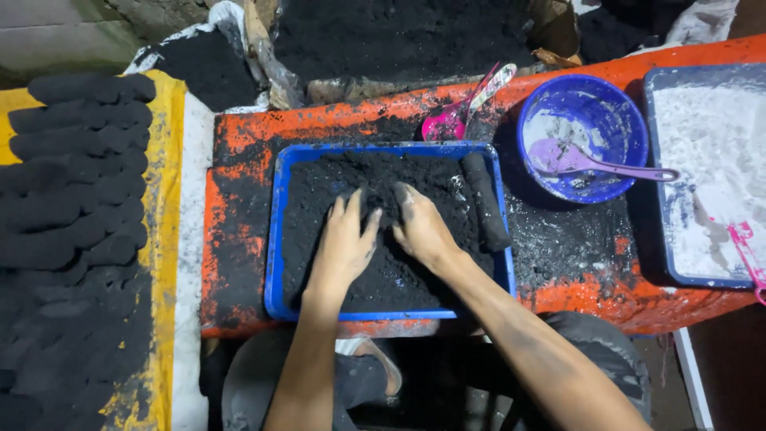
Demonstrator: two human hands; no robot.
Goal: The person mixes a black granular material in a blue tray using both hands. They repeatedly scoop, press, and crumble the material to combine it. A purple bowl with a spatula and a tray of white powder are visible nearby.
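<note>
Both your hands lie palm down in a blue tray (275,239) at the centre of the view, pressed into the black powder (335,179) that fills it. Your left hand (345,243) is flat with its fingers spread, pointing toward 12 o'clock. Your right hand (421,230) sits just beside it, fingers pointing toward 11 o'clock and partly sunk in the powder. The two hands are close, nearly touching at the fingertips, and neither is closed around anything.

Along the tray's inner edge at 3 o'clock lies a black roll (487,201) of pressed powder, running lengthwise against the rim.

The tray rests on an orange table (239,136) smeared with black dust. At 1 o'clock from the tray a pink scoop (456,116) lies on the table. At 2 o'clock stands a round blue bowl (618,108) holding a little white powder and a purple spoon (586,160), whose handle sticks out over the rim toward 3 o'clock. Farther out at 3 o'clock a second tray (656,215) is heaped with white powder (706,160).

At 9 o'clock, well apart from the table, a yellow sheet (163,207) carries rows of finished black rolls (72,191) laid side by side. At 12 o'clock, beyond the table, a large heap of black powder (399,36) sits in an open sack.
</note>
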